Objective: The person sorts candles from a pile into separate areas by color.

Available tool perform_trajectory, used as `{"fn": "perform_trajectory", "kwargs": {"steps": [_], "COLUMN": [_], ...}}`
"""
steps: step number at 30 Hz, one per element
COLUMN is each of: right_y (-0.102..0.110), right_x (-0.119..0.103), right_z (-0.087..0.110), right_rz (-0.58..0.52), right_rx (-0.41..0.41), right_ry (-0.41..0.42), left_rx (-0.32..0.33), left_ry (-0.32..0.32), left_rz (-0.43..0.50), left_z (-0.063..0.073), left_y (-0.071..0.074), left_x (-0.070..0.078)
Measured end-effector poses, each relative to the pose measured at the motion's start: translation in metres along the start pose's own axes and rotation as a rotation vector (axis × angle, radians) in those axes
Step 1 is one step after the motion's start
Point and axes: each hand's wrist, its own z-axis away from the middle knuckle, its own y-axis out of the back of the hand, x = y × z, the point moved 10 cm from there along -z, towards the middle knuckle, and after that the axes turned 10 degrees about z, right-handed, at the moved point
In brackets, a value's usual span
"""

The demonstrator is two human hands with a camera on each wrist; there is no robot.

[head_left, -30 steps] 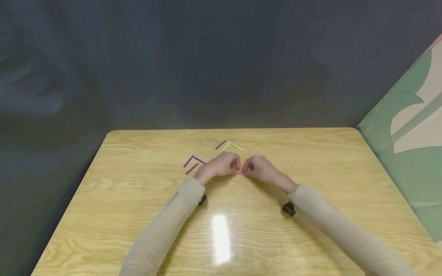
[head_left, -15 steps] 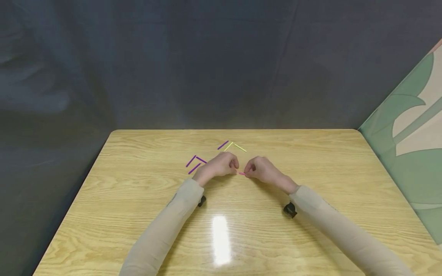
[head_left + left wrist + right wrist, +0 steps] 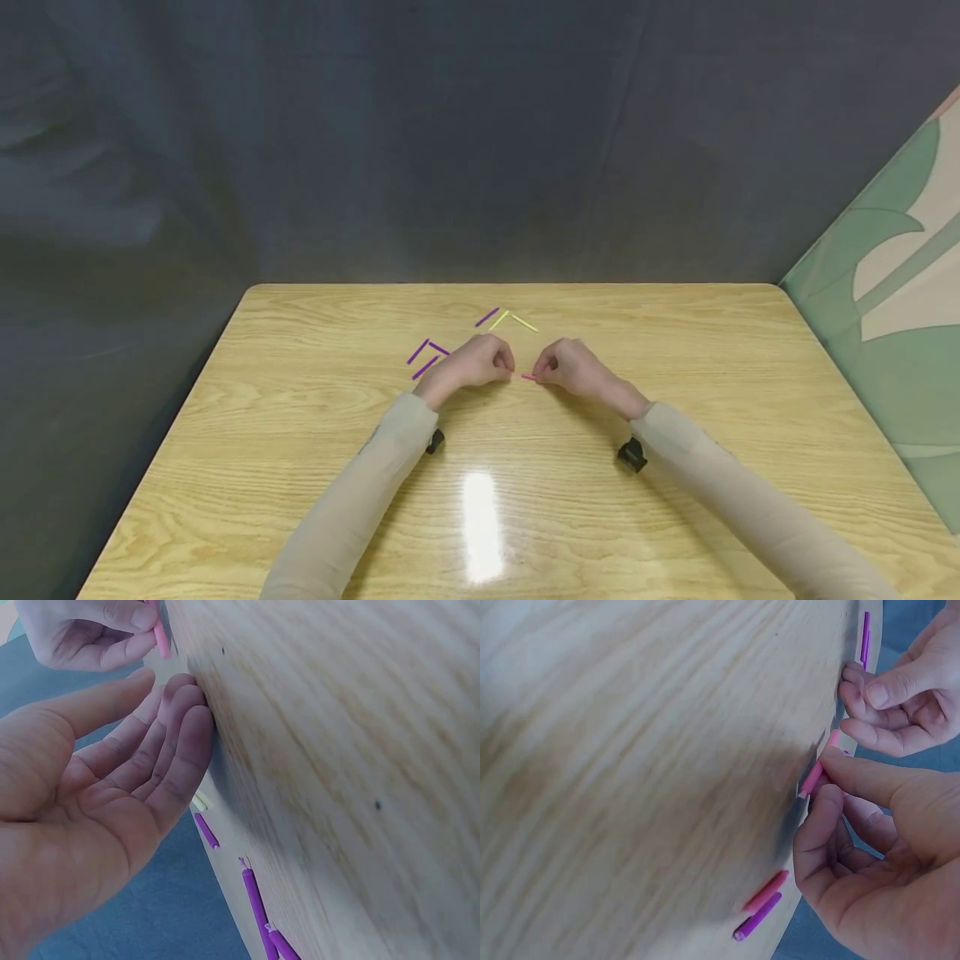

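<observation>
Between thumb and fingers my right hand [image 3: 573, 367] pinches a thin pink candle [image 3: 815, 776] just above the wooden table. The candle's free end points toward my left hand [image 3: 476, 361]. That left hand holds nothing; its thumb and fingers are apart and loosely bent in the left wrist view, the fingertips close to the tabletop. Near the left wrist lie several purple candles [image 3: 417, 351], their wicks visible in the left wrist view. Two yellow candles [image 3: 522, 322] form an angle beyond the hands. Below the right hand, the right wrist view shows another pink candle [image 3: 766, 892] beside a purple candle [image 3: 757, 916].
The wooden table [image 3: 300, 467] reaches back to a dark curtain [image 3: 495, 150]. A patterned green and white panel [image 3: 900, 275] borders the right side. Another purple candle [image 3: 487, 317] lies left of the yellow ones. A bright reflection shows near the front.
My left hand has drawn slightly left, away from the pink candle's end, which widens the gap. My right hand keeps its pinch on the candle and has barely moved.
</observation>
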Motion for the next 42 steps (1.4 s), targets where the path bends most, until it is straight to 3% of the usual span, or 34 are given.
{"fn": "perform_trajectory", "kwargs": {"steps": [8,14,20,27,35,42], "right_y": [0.004,0.001,0.002,0.012,0.027,0.039], "right_x": [0.017,0.035,0.049,0.057,0.076,0.086], "right_z": [-0.001,-0.002,0.002,0.006,0.006,0.009], "right_rz": [-0.09,-0.182,-0.281,-0.248,-0.171,-0.138], "right_rx": [-0.006,-0.062,-0.089,-0.078,-0.016,0.044], "right_ry": [-0.067,-0.145,-0.172,-0.184,-0.223,-0.214], "left_rx": [-0.005,-0.014,-0.013,-0.026,-0.043,-0.041], "left_ry": [0.03,0.063,0.076,0.099,0.065,0.079], "left_rz": [0.021,0.054,0.079,0.115,0.099,0.108], "left_z": [0.0,0.001,0.001,0.001,0.0,-0.001], "left_y": [-0.003,-0.005,-0.006,-0.007,-0.008,-0.009], "left_x": [-0.007,-0.01,-0.012,-0.014,-0.008,-0.011]}}
